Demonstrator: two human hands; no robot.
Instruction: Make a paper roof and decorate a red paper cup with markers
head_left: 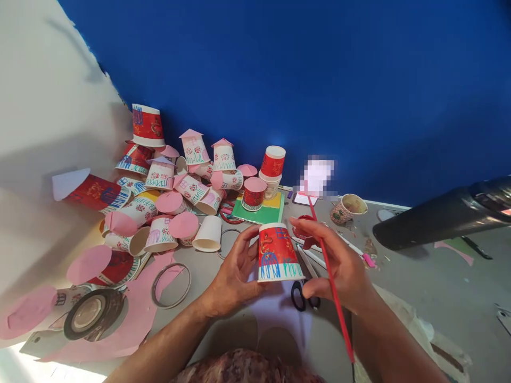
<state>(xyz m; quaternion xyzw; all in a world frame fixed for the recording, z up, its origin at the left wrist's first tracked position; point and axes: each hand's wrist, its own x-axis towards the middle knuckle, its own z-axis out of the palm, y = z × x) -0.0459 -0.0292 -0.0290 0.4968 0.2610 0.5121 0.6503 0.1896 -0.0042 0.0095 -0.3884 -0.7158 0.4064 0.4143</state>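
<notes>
A red and white paper cup (278, 252), upside down, has a blue door, a window and green strokes drawn on it. My left hand (238, 271) grips its left side, thumb near the rim. To the right of the cup, my right hand (339, 266) has its thumb and fingers spread apart, with a thin red stick (334, 290) resting across it. A gap shows between that hand's fingertips and the cup. Black-handled scissors (305, 295) lie on the table behind and below the cup.
Decorated cups with pink paper tops (183, 225) pile up at the left. Tape rolls (87, 314) lie at front left. A cup stack (270, 183) stands by the blue wall. To the right are a patterned cup (348, 208) and a black cylinder (435, 215).
</notes>
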